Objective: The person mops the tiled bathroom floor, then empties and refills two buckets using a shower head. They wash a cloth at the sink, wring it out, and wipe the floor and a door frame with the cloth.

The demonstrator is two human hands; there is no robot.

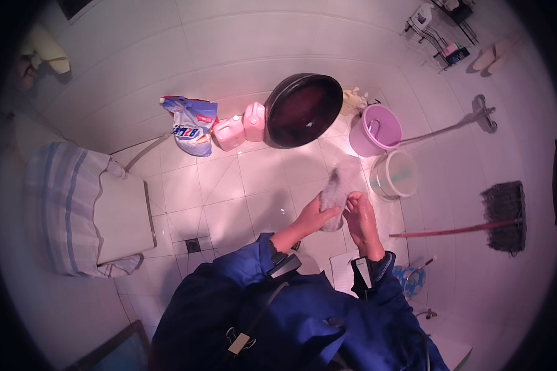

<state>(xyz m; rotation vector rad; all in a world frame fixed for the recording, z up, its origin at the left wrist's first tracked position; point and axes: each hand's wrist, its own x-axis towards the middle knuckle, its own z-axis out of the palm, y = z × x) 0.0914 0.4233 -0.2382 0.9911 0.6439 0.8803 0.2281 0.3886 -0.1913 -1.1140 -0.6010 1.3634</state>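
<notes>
My left hand (316,215) is closed around the near part of a fluffy light grey cloth item (336,199), with the thumb lying across it. It looks like a slipper or mop cover; I cannot tell which. My right hand (362,215) is at the item's right edge with fingers curled; whether they pinch it is unclear. The item's far end reaches towards a pink-purple bucket (385,121) and a whitish bucket (400,174) on the tiled floor. Both my wrists carry dark straps with small devices.
A large black basin (305,110) leans by the far wall, beside two pink jugs (230,133) and a detergent bag (192,127). On the left stands a cloth-covered white appliance (123,215). A red-handled mop (503,220) is at the right; a floor drain (193,245) lies left of me.
</notes>
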